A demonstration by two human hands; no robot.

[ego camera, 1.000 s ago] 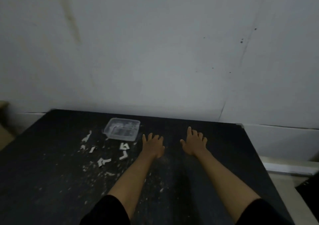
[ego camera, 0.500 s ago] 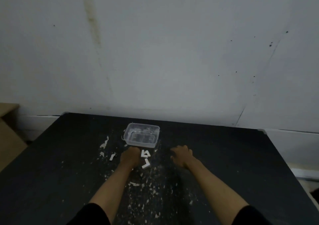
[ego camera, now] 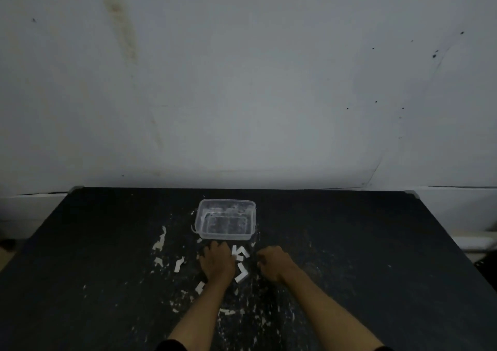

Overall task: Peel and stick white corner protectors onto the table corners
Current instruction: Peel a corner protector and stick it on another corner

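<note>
Since a second ago, when both of our hands lay flat with fingers spread to the right of the container, we have drawn them in and curled them among the loose white pieces. Our left hand (ego camera: 216, 266) now lies palm down just near of the clear plastic container (ego camera: 226, 223), its fingers bent down to the black table (ego camera: 349, 243). We cannot tell whether it holds anything under them. Our right hand (ego camera: 273, 266) sits just to the right, knuckles up and fingers tucked under. Whether it pinches a piece or nothing is also hidden from us.

Between the two hands lie white L-shaped corner protectors (ego camera: 240, 252), one nearer the container and another (ego camera: 242, 272) a little nearer to us, both close against the left hand. A third white piece (ego camera: 178, 264) lies to the left of that hand, and a fourth (ego camera: 200, 287) shows beside the left wrist. Torn paper scraps (ego camera: 160, 241) and pale flecks are scattered over the table around and near of the hands.

At the far left corner (ego camera: 76, 188) and the far right corner (ego camera: 411, 193) of the table we see a small pale piece, too small to tell more. Behind the table rises a grey, stained wall (ego camera: 242, 81). Dark sleeves (ego camera: 172, 346) show at the near edge.
</note>
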